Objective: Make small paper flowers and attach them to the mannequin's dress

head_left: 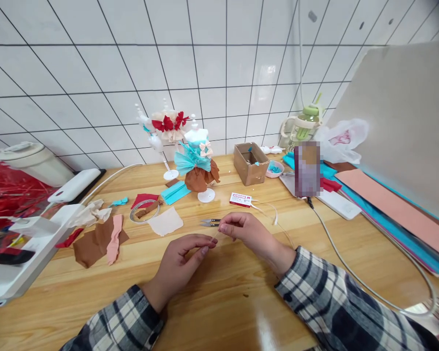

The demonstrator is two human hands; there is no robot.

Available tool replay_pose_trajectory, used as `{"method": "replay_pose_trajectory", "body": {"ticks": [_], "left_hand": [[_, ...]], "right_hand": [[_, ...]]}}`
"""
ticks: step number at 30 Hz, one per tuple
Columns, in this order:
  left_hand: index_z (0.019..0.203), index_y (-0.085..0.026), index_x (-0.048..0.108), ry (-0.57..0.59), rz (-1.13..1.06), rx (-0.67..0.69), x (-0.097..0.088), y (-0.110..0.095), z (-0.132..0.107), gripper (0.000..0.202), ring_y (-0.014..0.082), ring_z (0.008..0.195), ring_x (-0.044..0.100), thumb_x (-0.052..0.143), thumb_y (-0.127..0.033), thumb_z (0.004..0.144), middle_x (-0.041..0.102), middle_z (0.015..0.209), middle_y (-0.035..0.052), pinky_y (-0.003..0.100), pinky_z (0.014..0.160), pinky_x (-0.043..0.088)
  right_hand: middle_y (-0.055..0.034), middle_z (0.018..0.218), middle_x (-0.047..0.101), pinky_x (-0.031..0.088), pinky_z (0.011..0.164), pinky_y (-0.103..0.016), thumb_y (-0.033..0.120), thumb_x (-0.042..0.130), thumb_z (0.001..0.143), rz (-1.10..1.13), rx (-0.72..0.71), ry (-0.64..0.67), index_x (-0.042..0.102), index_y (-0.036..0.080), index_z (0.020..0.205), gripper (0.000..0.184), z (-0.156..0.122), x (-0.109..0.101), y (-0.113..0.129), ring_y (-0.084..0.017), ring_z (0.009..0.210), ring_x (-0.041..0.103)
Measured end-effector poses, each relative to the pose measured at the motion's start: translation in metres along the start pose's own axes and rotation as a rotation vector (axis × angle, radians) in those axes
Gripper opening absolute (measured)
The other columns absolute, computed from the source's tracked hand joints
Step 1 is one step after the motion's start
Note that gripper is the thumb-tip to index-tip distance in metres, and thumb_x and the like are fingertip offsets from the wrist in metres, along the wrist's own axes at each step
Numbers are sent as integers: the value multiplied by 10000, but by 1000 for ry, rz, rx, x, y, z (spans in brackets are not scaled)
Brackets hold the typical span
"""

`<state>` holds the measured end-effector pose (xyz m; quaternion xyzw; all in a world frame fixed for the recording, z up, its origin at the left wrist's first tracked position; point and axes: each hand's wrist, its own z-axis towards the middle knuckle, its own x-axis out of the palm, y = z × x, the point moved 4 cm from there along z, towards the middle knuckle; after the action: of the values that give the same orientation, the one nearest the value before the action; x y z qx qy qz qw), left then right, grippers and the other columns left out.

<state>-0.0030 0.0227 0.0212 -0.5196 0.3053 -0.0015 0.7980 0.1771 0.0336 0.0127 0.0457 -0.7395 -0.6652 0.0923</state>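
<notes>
Over the table's middle, my left hand (pixel 186 259) is closed, thumb and fingertips pinched together. My right hand (pixel 247 231) is also closed in a pinch just up and to the right of it. A thin pale strand (pixel 214 237) runs between the fingertips of both hands; its exact kind is too small to tell. Right behind the fingers lies a pair of dark-handled thread snips (pixel 209 223). Farther back, a small dress form (pixel 196 136) wears a turquoise and brown crepe paper dress (pixel 197 173). A red and white card (pixel 240 199) with pale cord lies beyond my right hand.
Left of my hands lie paper scraps (pixel 95 243) and a wire coil (pixel 145 211). A cardboard box (pixel 250 165) and a small bowl (pixel 275 169) stand behind. At right are a propped phone (pixel 307 169), its cable (pixel 336 243) and stacked coloured paper (pixel 395 204). A power strip (pixel 32 253) sits left.
</notes>
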Motion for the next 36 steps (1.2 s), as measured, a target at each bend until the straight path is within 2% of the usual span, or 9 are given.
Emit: {"method": "replay_pose_trajectory", "body": {"ticks": [7,12,15,18,21,25,28,31,36], "left_hand": [[894,-214,747,-56,34,-119,-2,10,6,209,194,821,702,579,-328,846,760,894,53,297,777,572],[1102,-223,694,18,29,-122,3,14,4,298,199,889,700,561,-316,852,749,981,65,332,835,561],[1107,-220,690,18,92,-135,2,16,3,304,193,853,704,557,-307,848,750,952,66,327,803,572],[1053,-210,704,-24,128,-113,-1,16,4,273,194,842,705,562,-318,846,747,965,76,313,778,581],[1016,-217,704,-49,217,-66,-3,16,4,240,201,891,694,557,-312,852,736,1011,75,331,830,569],[1096,-241,659,-15,364,64,-2,10,1,268,219,1068,631,534,-266,860,684,1146,73,374,953,508],[1131,-239,618,34,462,165,3,2,1,289,241,1224,521,519,-234,859,566,1326,89,411,1037,436],[1098,-215,597,113,557,197,17,-5,4,250,261,1299,436,496,-236,870,455,1427,102,437,1072,390],[1099,-149,569,161,668,217,42,-8,16,258,278,1264,460,465,-250,885,509,1356,160,461,1063,389]], "right_hand": [[-33,745,672,312,463,-202,481,731,653,55,66,-71,726,158,760,341,3,-3,-4,-91,574,453],[30,640,574,311,428,-203,485,712,663,94,-8,-182,641,176,720,322,5,-10,0,-64,473,385],[28,673,578,325,414,-213,493,659,719,78,-71,-287,620,191,758,306,5,-25,6,-64,439,360],[-25,806,665,402,482,-245,459,579,804,-193,-131,-325,679,196,827,282,6,-36,12,-102,503,476],[-49,919,708,479,716,-297,359,515,872,-574,-226,-263,730,223,927,260,6,-36,15,-179,787,623],[-41,1060,694,461,876,-310,241,486,888,-932,-222,-144,719,252,1050,284,5,-32,12,-192,984,614],[-36,1158,660,419,959,-300,133,433,875,-1141,-248,-40,678,260,1149,389,2,-30,13,-186,1090,573],[-42,1200,643,410,966,-321,109,431,857,-1323,-257,23,645,265,1202,435,-1,-29,15,-211,1122,556],[-51,1166,661,427,907,-317,160,422,885,-1441,-236,34,635,279,1202,400,-4,-27,16,-215,1066,584]]}}
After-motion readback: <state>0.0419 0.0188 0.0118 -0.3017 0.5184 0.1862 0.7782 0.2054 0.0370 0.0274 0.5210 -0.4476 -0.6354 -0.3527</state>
